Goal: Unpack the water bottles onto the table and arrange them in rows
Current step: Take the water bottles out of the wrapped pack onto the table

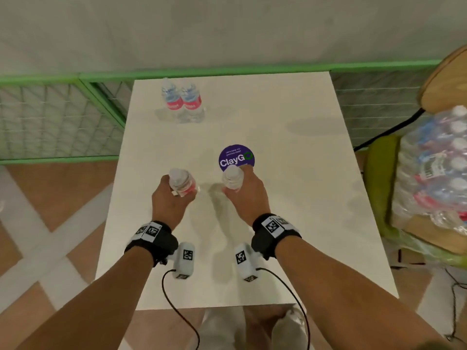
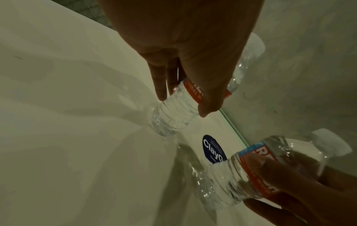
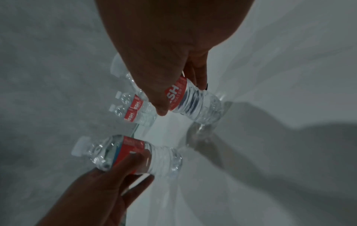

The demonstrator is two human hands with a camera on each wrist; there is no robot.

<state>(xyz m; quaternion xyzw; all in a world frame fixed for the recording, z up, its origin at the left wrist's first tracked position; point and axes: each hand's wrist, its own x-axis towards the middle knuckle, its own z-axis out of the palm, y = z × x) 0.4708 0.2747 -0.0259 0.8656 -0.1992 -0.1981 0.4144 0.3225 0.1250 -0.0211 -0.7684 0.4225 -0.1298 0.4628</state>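
We see the white table [image 1: 290, 198] filling mid-frame, and the shrink-wrapped pack of bottles [image 1: 434, 170] on a chair at the right edge. Two placed bottles [image 1: 183, 102] stand touching at upper centre-left. Lower centre, our left hand [image 1: 168, 200] is wrapped round one bottle [image 1: 182, 182] and our right hand [image 1: 246, 193] round another [image 1: 233, 178], just below the purple sticker [image 1: 236, 157]. Likely light but thin-walled and slick when full — grip at the label band, not the cap.
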